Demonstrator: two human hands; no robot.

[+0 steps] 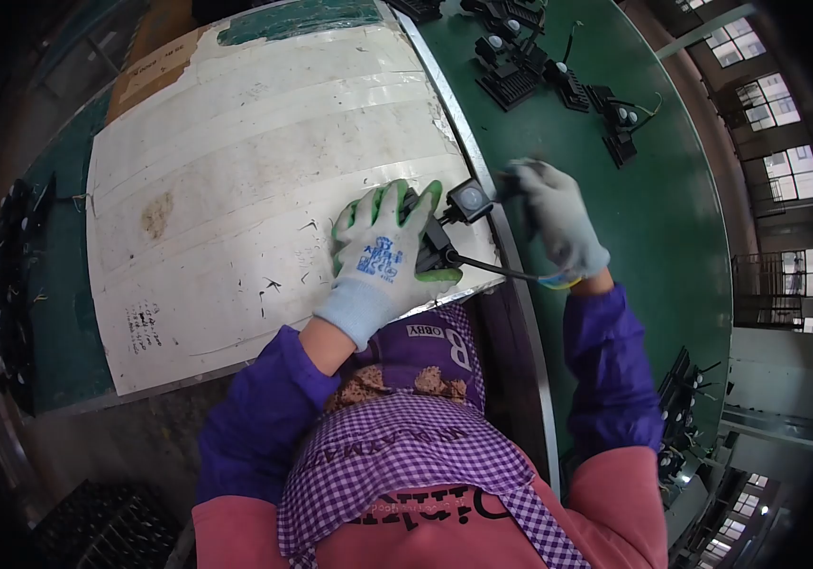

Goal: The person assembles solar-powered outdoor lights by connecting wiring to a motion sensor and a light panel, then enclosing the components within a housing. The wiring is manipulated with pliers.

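My left hand (pixel 378 248), in a white glove with green fingers, presses over a black sensor light fixture (pixel 438 248) near the right edge of the white work board (pixel 236 190). Its square head with a round pale lens (pixel 470 199) sticks out toward the board's metal edge. Much of the fixture's body is hidden under the glove. From it a black cable (pixel 496 269) runs right and ends in coloured wires (pixel 560 282) below my right wrist. My gloved right hand (pixel 558 213) is closed, over the green surface beside the head. A dark, blurred object shows at its fingers; its kind cannot be made out.
Several similar black fixtures (pixel 511 71) lie on the green table (pixel 653 247) at the far end, with more at its lower right (pixel 679 408). Others are lined up at the left (pixel 13 275). A metal edge strip (pixel 468 142) divides board and table. Small black scraps (pixel 272 284) dot the board.
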